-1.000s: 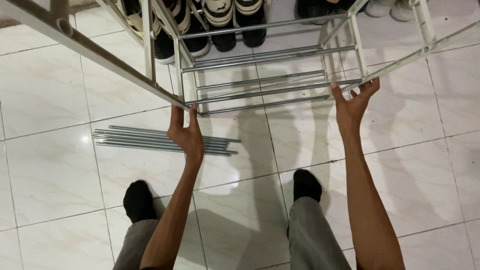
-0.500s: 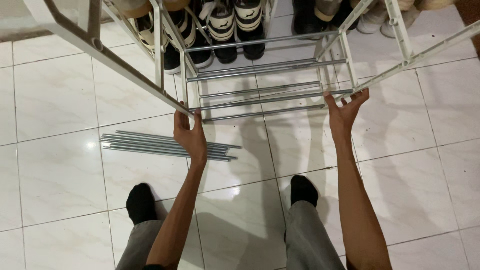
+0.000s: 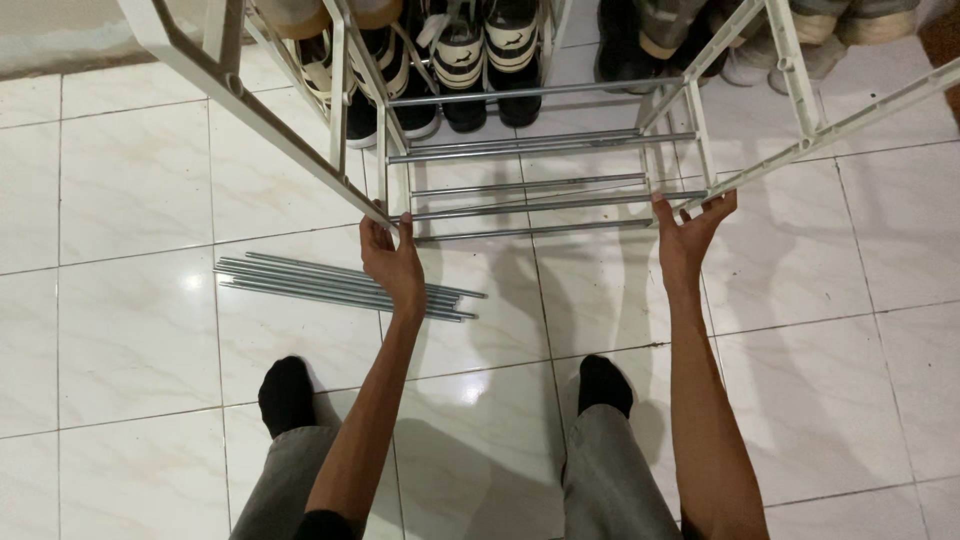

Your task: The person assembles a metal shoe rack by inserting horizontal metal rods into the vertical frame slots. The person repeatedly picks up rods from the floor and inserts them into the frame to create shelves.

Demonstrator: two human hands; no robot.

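Change over the last second: shoe rack frame (image 3: 560,150) slightly lower in view and closer to the body, more of the shoes (image 3: 480,50) behind it visible; both hands nearer the feet. Reads as the frame tipped toward the wearer and still being steadied, not yet set down or let go.

Frame: white side rails, grey metal crossbars, leaning over the tiled floor (image 3: 130,180), near bottom corners at the hands.

Left hand (image 3: 395,262): fingers curled round the near left corner post, thumb up; firm grasp.

Right hand (image 3: 688,232): palm up, fingers spread, pressed under the right rail; supporting, not closed.

Loose bundle of metal rods (image 3: 340,285) on floor, just left of and behind the left wrist, untouched.
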